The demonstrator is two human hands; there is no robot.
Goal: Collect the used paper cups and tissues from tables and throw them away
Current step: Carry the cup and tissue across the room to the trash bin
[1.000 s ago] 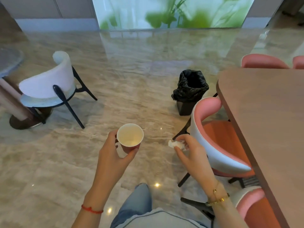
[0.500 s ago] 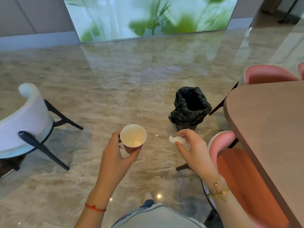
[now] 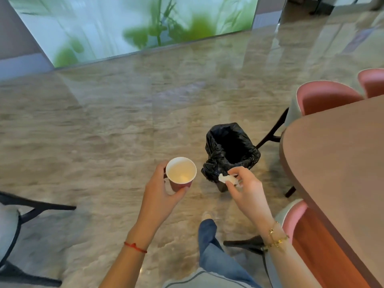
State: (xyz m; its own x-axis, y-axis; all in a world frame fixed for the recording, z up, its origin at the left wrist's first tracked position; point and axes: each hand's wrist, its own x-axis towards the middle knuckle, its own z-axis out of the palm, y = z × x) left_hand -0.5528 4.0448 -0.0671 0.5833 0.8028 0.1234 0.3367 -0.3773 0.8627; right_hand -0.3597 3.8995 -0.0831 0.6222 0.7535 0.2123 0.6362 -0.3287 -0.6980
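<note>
We carry a cup and a tissue near the bin.
Our left hand (image 3: pixel 161 197) wraps around the upright red paper cup (image 3: pixel 181 173); our right hand (image 3: pixel 248 191) pinches a crumpled white tissue (image 3: pixel 226 179) in its fingertips, in front of the black-lined trash bin (image 3: pixel 230 150) left of the wooden table (image 3: pixel 340 163).

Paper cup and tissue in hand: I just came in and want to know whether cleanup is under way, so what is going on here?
A person is carrying rubbish toward a bin. The left hand holds a paper cup upright, and the right hand pinches a crumpled tissue between its fingertips. Just ahead on the floor stands a trash bin lined with a black bag, beside a wooden table with pink chairs. Neither item has been dropped in yet.
</note>
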